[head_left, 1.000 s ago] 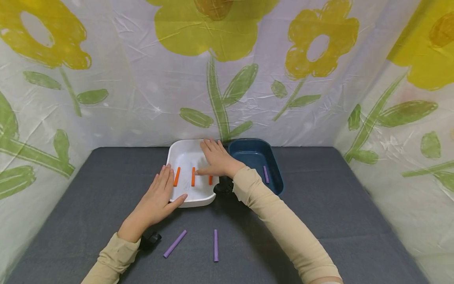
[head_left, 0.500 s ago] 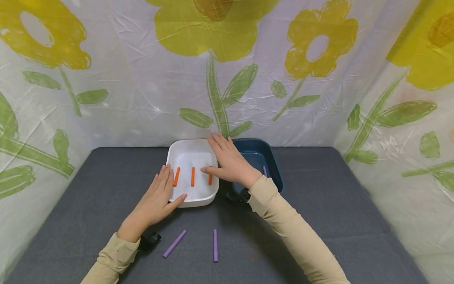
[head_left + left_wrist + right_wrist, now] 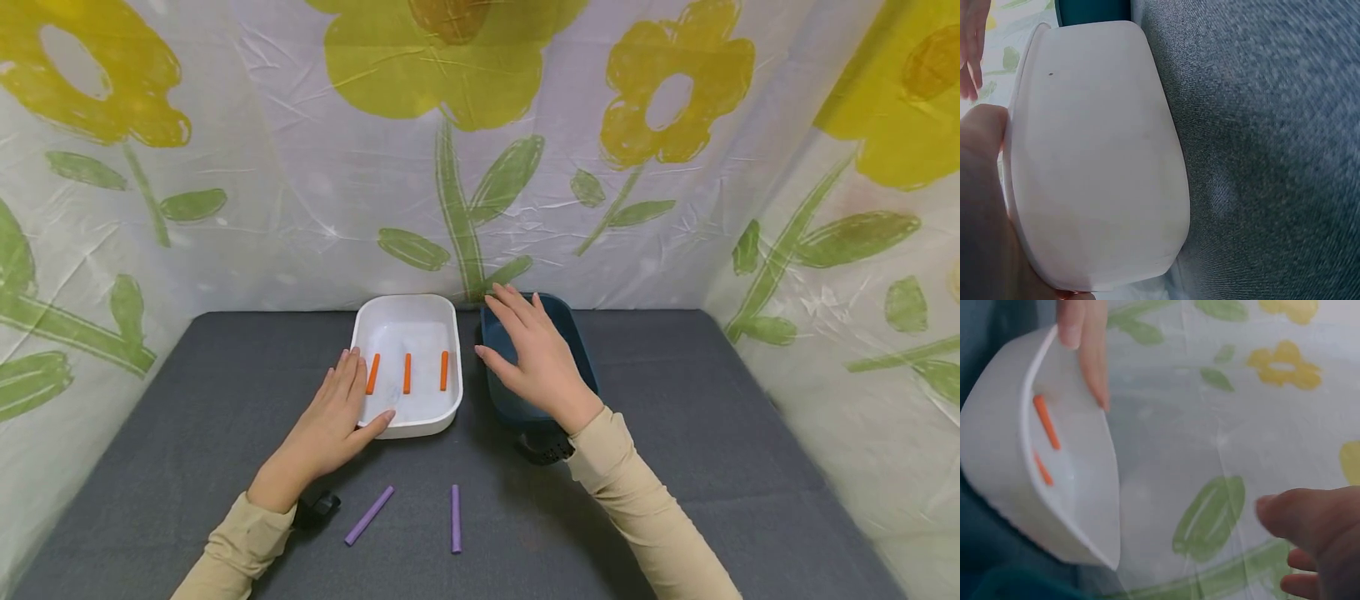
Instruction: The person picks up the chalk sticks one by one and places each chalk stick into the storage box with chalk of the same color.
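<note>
1. white tray (image 3: 405,325): it stood against the left hand (image 3: 326,433), whose straight, unclenched fingers lay along its left side, thumb at the near rim.
2. three orange sticks (image 3: 407,373) lay apart inside that tray, to the right of the left hand's fingers, the first just beside them.
3. the right hand (image 3: 540,362) was released, fingers spread and gripping nothing, above the dark blue tray (image 3: 512,408), which it partly hid.
4. farther from both hands, two purple sticks (image 3: 456,518) lay on their near side, between the beige sleeves (image 3: 645,508), one slanted, the other pointing away.
5. dark grey cloth (image 3: 675,375) spread under it all, out past the hands on either side.
6. farthest off, beyond the hands, hung a pale backdrop (image 3: 300,250) with yellow flowers (image 3: 435,75) and green leaves (image 3: 510,179).
</note>
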### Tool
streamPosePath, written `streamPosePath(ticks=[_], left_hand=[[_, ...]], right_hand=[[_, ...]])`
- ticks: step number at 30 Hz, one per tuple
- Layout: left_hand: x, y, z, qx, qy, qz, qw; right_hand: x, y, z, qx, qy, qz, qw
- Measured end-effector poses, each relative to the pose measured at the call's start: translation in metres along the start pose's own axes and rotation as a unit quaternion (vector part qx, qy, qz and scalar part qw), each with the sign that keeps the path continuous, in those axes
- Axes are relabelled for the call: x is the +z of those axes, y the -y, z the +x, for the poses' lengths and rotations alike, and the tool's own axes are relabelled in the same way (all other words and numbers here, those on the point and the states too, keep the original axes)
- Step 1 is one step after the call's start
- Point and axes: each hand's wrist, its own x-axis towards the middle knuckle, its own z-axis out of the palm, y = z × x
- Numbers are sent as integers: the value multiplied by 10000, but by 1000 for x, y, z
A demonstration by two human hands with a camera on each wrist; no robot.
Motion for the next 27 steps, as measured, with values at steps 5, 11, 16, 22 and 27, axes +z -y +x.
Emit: streamPosePath(ticks=[5,11,16,22,27], left_hand=[[-1,0,0,18,14,-22,10000],[0,1,0,17,28,-17,10000],[1,1,0,1,30,-18,10000],[0,0,0,-7,43,-22,10000],[-1,0,0,-16,48,-39,10000]], right_hand=[[-6,-12,-17,52,-726,167,9972],[-10,-28,-43,450,-1176,347,9914],[-11,-43,-66,825,-1126,261,9899],[-12,-55,-90,1053,-949,152,9898],[-11,-62,-107,1241,-849,72,9886]])
